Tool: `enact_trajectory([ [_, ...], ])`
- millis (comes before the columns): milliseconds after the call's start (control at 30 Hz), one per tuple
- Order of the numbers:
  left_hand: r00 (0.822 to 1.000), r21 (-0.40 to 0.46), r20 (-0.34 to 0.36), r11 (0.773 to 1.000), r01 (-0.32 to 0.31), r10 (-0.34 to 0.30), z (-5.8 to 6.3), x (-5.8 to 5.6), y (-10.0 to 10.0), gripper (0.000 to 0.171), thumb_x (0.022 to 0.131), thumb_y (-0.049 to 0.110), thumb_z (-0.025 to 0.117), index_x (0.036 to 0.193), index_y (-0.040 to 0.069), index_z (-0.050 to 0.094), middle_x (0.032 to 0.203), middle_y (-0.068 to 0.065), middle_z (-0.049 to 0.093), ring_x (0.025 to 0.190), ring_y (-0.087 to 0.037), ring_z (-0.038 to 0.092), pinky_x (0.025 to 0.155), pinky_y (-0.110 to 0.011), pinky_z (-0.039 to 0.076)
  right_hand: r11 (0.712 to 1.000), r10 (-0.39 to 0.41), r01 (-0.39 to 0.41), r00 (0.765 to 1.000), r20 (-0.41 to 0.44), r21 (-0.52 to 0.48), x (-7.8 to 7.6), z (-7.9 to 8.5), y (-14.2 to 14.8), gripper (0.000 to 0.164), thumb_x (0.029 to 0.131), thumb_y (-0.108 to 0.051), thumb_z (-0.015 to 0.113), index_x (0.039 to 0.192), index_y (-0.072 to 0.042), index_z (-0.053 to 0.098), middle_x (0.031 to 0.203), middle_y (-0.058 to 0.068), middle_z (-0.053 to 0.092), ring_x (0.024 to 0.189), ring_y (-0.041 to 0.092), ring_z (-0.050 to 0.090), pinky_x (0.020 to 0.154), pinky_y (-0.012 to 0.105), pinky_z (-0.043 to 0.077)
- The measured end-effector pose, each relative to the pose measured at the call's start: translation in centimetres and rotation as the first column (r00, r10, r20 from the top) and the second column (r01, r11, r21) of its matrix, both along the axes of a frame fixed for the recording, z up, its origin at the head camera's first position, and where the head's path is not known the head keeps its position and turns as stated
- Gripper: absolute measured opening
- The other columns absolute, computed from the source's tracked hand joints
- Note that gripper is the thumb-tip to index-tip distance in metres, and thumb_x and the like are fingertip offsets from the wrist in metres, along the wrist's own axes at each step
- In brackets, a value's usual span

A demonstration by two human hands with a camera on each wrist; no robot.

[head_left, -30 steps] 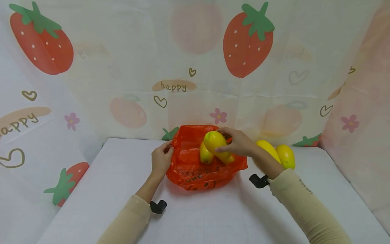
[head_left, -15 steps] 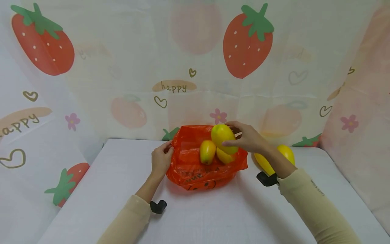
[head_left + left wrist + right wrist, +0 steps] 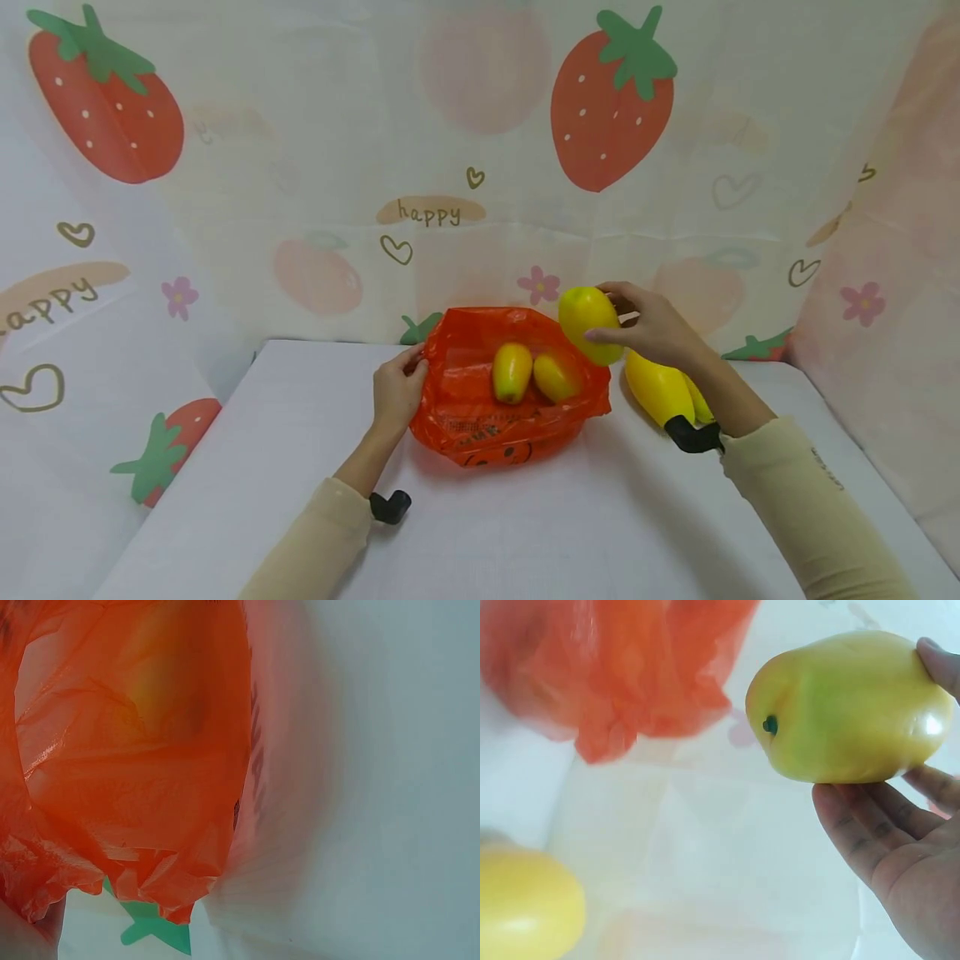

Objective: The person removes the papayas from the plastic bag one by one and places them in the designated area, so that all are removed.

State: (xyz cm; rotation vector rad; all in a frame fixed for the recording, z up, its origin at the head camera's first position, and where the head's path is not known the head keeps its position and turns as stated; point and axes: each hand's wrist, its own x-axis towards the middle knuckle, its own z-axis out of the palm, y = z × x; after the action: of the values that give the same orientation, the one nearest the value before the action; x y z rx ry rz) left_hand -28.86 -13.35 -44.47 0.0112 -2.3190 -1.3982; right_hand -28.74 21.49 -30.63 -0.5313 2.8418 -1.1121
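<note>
My left hand (image 3: 397,396) pinches the left edge of a red plastic bag (image 3: 461,387), whose mouth gapes toward me. Inside the bag lie two yellow mangoes (image 3: 512,373), side by side. Beyond the bag's right rim, my right hand (image 3: 652,325) holds another yellow mango (image 3: 587,325) in the air. The right wrist view shows its greenish side and small green stem, with thumb above and fingers beneath the mango (image 3: 847,712). In the left wrist view the bag (image 3: 150,795) fills much of the picture, and most of the left hand is out of frame.
Two more yellow fruits (image 3: 656,387) lie on the white table (image 3: 480,533) to the right, partly hidden behind the right forearm. A cloth backdrop (image 3: 337,150) printed with strawberries stands behind and at both sides. Each wrist carries a black camera mount (image 3: 390,507).
My right hand has carried the mango up and right, from over the bag's mouth to beyond its right rim. The left hand and the bag have stayed put.
</note>
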Motion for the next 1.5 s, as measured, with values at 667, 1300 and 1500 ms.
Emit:
enact_trajectory([
  [667,1.000,0.007,0.007,1.000,0.008,-0.008,-0.2,0.0,-0.1,0.030,0.095,0.009,0.059,0.123,0.002,0.067,0.106,-0.019,0.072,0.091,-0.030,0.069,0.085,-0.043,0.059,0.990,-0.142,0.143,0.987,-0.074,0.008,1.4,0.1,5.6,0.078,0.087,-0.046,0.068,0.148,-0.009,0.037,0.139,0.023,0.051,0.122,0.041,0.051,0.098,0.060,0.047],
  [1300,1.000,0.018,0.002,1.000,0.012,-0.012,-0.4,-0.1,-0.3,0.031,0.095,0.008,0.058,0.124,0.001,0.066,0.105,-0.019,0.073,0.089,-0.029,0.069,0.083,-0.043,0.060,0.967,-0.248,0.251,0.967,-0.052,0.047,1.2,-0.6,10.2,0.078,0.089,-0.052,0.063,0.146,-0.006,0.037,0.138,0.028,0.048,0.122,0.044,0.046,0.096,0.064,0.045],
  [1500,1.000,0.014,-0.007,1.000,0.009,-0.009,-0.5,-0.1,-0.3,0.031,0.094,0.008,0.059,0.123,0.000,0.066,0.104,-0.020,0.073,0.089,-0.029,0.069,0.082,-0.043,0.060,0.957,-0.281,0.282,0.959,-0.037,0.059,1.3,-0.8,11.3,0.083,0.090,-0.053,0.061,0.150,-0.004,0.031,0.141,0.031,0.044,0.125,0.047,0.044,0.096,0.065,0.044],
])
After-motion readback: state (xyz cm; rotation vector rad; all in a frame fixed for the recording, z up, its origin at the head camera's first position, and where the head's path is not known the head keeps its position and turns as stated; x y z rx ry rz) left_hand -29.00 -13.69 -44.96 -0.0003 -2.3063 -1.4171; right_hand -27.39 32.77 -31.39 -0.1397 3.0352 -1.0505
